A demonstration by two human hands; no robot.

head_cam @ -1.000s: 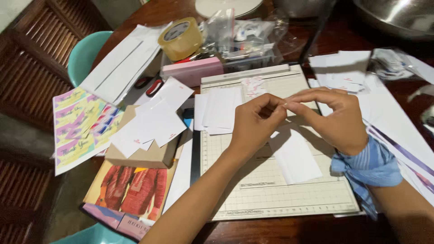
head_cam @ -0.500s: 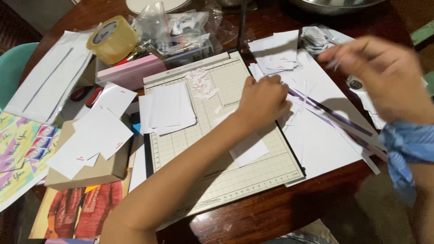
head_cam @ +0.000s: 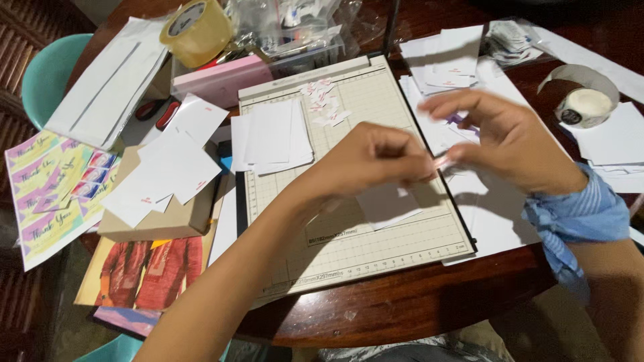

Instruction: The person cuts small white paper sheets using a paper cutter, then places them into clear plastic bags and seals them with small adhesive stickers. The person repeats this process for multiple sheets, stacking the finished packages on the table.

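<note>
My left hand [head_cam: 376, 161] hovers over the beige gridded cutting board [head_cam: 349, 261], its fingers pinched on one end of a small pale strip [head_cam: 441, 161]. My right hand [head_cam: 506, 144], with a blue sleeve at the wrist, pinches the other end, so both hands meet above the board's right side. The strip is blurred and I cannot tell what it is made of. A white card [head_cam: 390, 206] lies on the board just under my left hand. A stack of white cards [head_cam: 272, 137] rests on the board's upper left, with small paper scraps [head_cam: 322, 100] beside it.
A tan tape roll [head_cam: 194, 27] and a pink box [head_cam: 221, 77] sit at the back. At right is a white tape roll [head_cam: 583, 104]; more white cards [head_cam: 446, 57] lie behind. On the left are a cardboard box [head_cam: 168, 218] topped with cards, a colourful sticker sheet [head_cam: 47, 194] and red-handled scissors [head_cam: 157, 114].
My right hand has come back from the far right and now meets my left hand over the board. The view has shifted, so the board sits more central.
</note>
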